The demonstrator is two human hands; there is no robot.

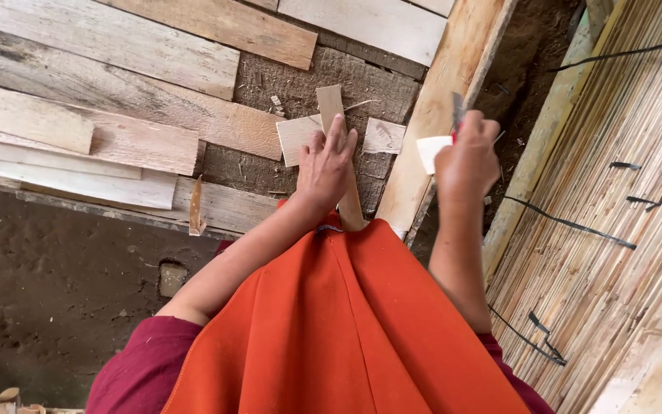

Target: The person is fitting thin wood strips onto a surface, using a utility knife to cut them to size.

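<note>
Both hands are working just above the middle of the frame. Left hand (326,165) is lying flat, its grip open and the fingers stretched out, pressing on a narrow wooden strip (332,107) that is running upright from the upper centre down toward the orange cloth (346,322) draped over the person's lap. Right hand (467,157) is closing into a fist, its grip wrapping tightly around the handle of a slim metal blade (457,107), whose tip is pointing up at the upper right of centre; a small red bit is showing at the knuckles. Just left of that fist, a small white tag-shaped piece (430,149) is sticking out, pale and roughly square; whether it is paper or shaved wood is not clear.

Two short pale offcuts are lying beside the strip: a squarish one (297,138) touching its left edge and a smaller one (384,136) near its right. A long light plank (438,107) is slanting between the two hands. Rough grey boards (116,77) are filling the upper left, bare soil (47,291) is taking the lower left, and a bundle of thin cane slats (614,215), bound by dark cords, is filling the right side.
</note>
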